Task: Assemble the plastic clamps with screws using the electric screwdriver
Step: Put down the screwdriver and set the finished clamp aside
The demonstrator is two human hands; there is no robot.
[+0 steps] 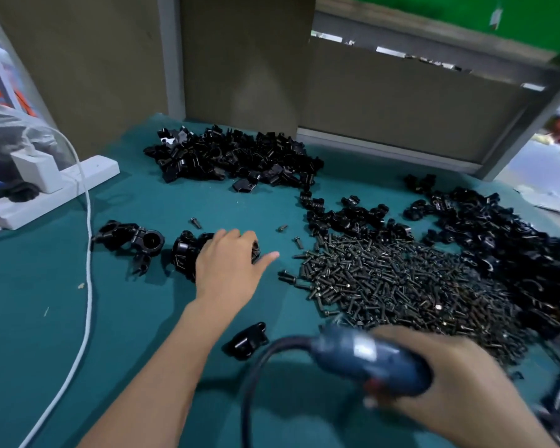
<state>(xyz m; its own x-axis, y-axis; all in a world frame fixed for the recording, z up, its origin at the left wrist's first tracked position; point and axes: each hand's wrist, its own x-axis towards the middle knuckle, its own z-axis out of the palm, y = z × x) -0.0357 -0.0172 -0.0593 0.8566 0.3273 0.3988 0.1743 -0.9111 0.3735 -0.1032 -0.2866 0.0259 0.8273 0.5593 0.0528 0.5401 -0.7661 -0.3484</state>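
Head view, left grip [230,266]: fingers curled down over a black clamp [185,253] on the worktop [136,318], thumb stretched right.
Right grip [459,389]: wrapped round the electric screwdriver [369,360], near right, motion-blurred.
Screw pile [395,279]: right of the left grip, apart from it.
Loose clamp piece [246,342]: between both grips, just left of the screwdriver.
Clamp heap [233,156]: far centre.
Writing: pale label on the screwdriver, too blurred to read.

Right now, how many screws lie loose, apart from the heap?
3. One screw lies beyond the left hand; a second screw and a third screw lie right of that hand, near the screw heap. More may hide under the hand or along the heap's edge.
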